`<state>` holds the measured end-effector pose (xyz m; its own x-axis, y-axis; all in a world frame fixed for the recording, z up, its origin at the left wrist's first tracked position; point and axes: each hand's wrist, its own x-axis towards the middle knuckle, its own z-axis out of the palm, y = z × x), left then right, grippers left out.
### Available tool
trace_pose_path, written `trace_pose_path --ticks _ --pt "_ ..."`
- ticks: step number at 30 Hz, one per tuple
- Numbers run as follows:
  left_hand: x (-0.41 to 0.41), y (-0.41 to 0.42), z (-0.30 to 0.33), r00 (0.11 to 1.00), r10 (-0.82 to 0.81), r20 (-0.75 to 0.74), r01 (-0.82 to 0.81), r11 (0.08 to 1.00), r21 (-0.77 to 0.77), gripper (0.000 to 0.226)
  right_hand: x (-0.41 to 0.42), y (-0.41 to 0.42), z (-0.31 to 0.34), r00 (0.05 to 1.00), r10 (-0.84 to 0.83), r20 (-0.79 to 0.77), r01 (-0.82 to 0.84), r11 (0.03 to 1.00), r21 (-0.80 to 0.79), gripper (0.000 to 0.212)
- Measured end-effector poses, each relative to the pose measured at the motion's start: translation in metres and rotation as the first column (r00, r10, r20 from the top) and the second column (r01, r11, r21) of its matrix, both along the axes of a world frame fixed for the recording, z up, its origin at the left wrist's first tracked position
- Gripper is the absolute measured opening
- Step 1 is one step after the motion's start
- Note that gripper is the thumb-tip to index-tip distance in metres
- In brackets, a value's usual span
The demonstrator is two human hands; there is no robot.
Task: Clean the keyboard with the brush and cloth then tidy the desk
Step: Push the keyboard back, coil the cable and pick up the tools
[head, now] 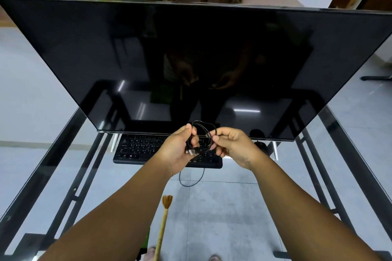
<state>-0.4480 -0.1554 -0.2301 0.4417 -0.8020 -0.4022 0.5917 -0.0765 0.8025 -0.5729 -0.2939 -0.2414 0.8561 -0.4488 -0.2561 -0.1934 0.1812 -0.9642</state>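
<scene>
left hand (180,150) grips coiled black cable (203,135), right hand (231,146) pinches a loop | bundling it above keyboard (137,148), likely tidying | brush (163,222) lies near

A glass desk (63,154) on a black metal frame carries everything. A big dark monitor (191,59) stands along the far edge on thin silver feet. A black keyboard (135,148) lies just before it, near the middle, its cable (192,182) looping toward the near edge. A bamboo brush (163,224) lies at the near edge, bristles pointing away.
</scene>
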Motion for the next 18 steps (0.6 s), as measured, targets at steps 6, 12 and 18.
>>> trace_pose_path --ticks 6,12,18 --pt "-0.003 -0.002 -0.003 0.997 0.067 0.035 -0.069 0.995 0.07 0.032 0.0 0.0 0.001 0.995 -0.071 -0.07 0.063 0.992 -0.107 0.022" --pt "-0.003 -0.005 -0.004 0.989 0.122 -0.087 -0.119 0.992 0.037 0.033 -0.004 -0.001 0.007 0.996 -0.037 -0.087 0.029 0.996 -0.086 0.016" --pt "-0.003 -0.005 -0.006 0.986 0.095 -0.141 -0.091 0.995 0.034 0.032 -0.003 0.001 0.012 0.992 -0.06 -0.113 0.057 0.998 -0.023 0.016"
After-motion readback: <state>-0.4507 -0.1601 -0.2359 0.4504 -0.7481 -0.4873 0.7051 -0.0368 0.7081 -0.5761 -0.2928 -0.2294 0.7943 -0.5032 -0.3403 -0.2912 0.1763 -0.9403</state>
